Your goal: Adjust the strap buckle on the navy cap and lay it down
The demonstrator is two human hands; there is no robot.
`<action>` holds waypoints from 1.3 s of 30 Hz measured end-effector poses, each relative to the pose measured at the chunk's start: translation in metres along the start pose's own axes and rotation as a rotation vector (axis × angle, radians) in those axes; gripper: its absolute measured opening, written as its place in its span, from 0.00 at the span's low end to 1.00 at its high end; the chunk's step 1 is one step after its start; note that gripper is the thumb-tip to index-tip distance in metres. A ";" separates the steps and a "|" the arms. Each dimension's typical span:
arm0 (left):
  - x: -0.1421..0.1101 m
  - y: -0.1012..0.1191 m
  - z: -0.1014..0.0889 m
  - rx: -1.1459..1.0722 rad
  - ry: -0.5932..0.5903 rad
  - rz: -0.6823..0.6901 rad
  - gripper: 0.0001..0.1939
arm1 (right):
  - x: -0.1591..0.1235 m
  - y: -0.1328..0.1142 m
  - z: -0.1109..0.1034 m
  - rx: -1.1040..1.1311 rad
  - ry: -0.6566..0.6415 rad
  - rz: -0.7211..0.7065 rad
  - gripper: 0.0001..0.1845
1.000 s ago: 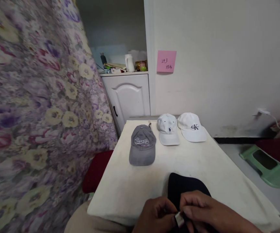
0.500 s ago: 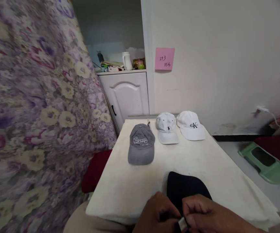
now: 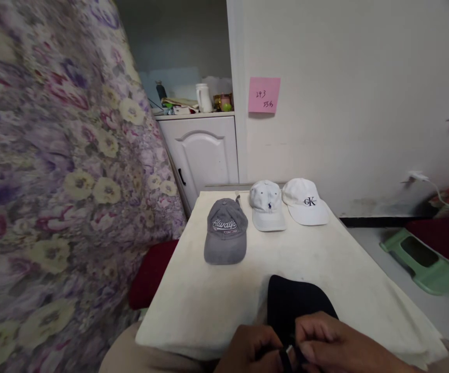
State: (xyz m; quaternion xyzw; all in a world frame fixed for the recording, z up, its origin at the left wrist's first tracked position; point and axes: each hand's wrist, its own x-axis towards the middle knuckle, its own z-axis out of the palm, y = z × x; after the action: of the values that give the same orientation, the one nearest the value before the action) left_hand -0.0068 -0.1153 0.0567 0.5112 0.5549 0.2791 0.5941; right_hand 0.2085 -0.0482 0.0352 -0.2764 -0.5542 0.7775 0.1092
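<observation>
A dark cap (image 3: 296, 300) lies at the near edge of the table with its brim pointing away from me. Between my fingers is its back strap (image 3: 285, 358), with a small shiny metal buckle (image 3: 289, 349). My left hand (image 3: 252, 348) pinches the strap on the left of the buckle. From the other side my right hand (image 3: 331, 338) is closed on the strap, fingertips near the buckle. Both hands partly hide the cap's crown. Farther back sit a grey cap (image 3: 226, 233) lettered "Always", a pale cap (image 3: 269, 207) and a white cap (image 3: 306, 203).
A cream cloth covers the table (image 3: 193, 300). Floral curtain (image 3: 72, 181) hangs at the left, beside a red stool seat (image 3: 150, 272). Behind are a white cabinet (image 3: 205, 150) and a wall with a pink note (image 3: 264, 95). A green stool (image 3: 422, 259) stands right.
My left hand has dropped slightly and its grip has shifted; the buckle has turned and moved a little left and up. The dark cap stays in place.
</observation>
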 end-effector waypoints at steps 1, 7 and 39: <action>0.001 0.001 -0.001 -0.005 -0.017 -0.006 0.14 | 0.001 0.000 0.000 -0.012 0.007 0.005 0.11; 0.004 0.014 0.000 0.032 -0.100 -0.054 0.19 | 0.004 0.002 -0.003 -0.103 0.022 -0.020 0.01; 0.016 0.010 0.000 0.038 -0.169 0.044 0.12 | -0.012 0.002 -0.011 -0.137 0.006 -0.026 0.07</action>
State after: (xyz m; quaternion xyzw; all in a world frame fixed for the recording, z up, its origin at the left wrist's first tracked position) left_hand -0.0012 -0.0977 0.0600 0.5563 0.4964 0.2375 0.6227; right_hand 0.2244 -0.0461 0.0345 -0.2786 -0.6092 0.7355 0.1018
